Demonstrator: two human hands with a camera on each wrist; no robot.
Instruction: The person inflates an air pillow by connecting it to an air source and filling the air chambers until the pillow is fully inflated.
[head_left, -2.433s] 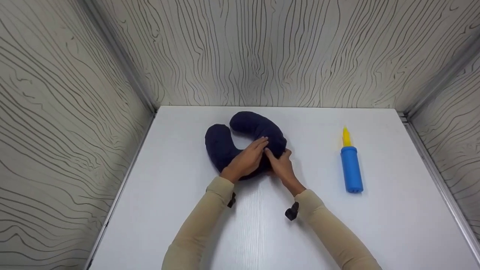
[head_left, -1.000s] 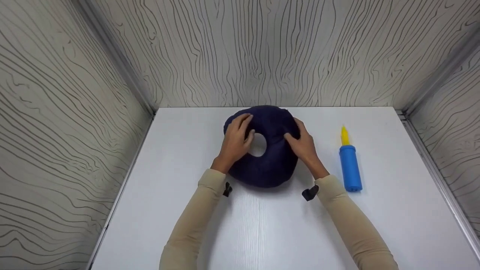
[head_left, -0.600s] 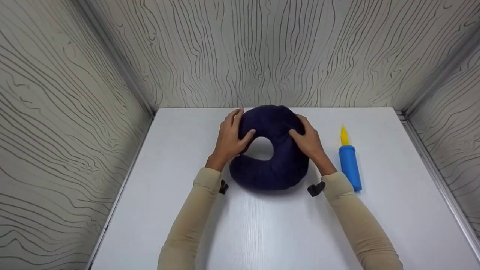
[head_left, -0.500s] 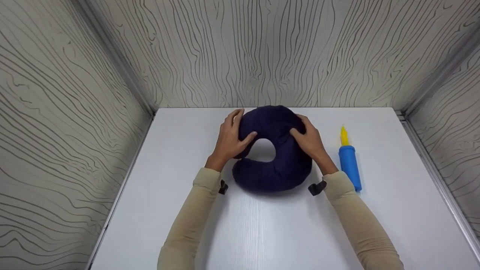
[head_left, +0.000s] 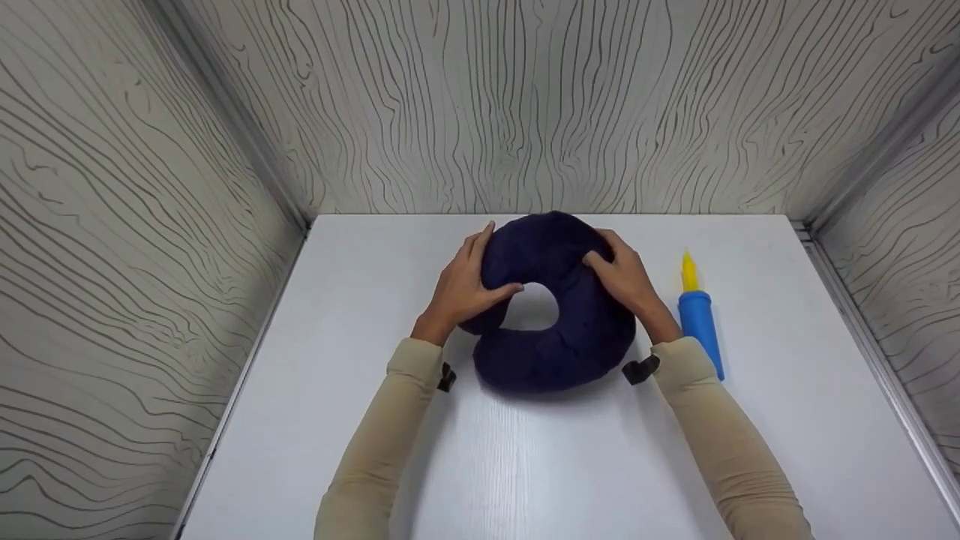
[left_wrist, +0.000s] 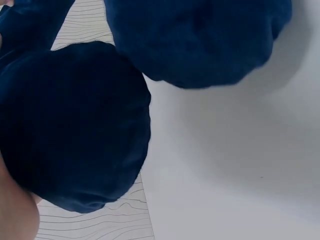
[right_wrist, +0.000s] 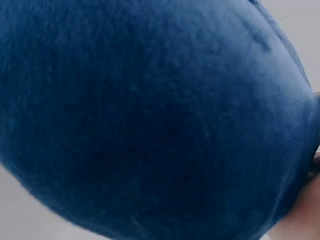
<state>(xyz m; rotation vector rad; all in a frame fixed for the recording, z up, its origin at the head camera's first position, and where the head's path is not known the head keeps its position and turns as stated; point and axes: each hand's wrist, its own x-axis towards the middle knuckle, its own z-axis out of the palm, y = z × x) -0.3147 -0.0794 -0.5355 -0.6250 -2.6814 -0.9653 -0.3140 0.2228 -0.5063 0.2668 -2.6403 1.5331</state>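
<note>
A dark blue, plush, U-shaped neck pillow is held over the table, its opening toward the left. My left hand grips its left arm, thumb lying across the inner edge and fingers round the outside. On the upper right side my right hand grips the curve, thumb on top and the other fingers partly hidden behind. In the left wrist view the two rounded pillow ends sit close together. The pillow's blue fabric fills most of the right wrist view.
A blue hand pump with a yellow nozzle lies on the white table, just right of my right forearm. Wood-patterned panels enclose the back and sides.
The pillow has been lifted and turned from lying with its opening away from me to facing left. Both hands shifted to its opposite sides, and lately it has moved slightly right.
</note>
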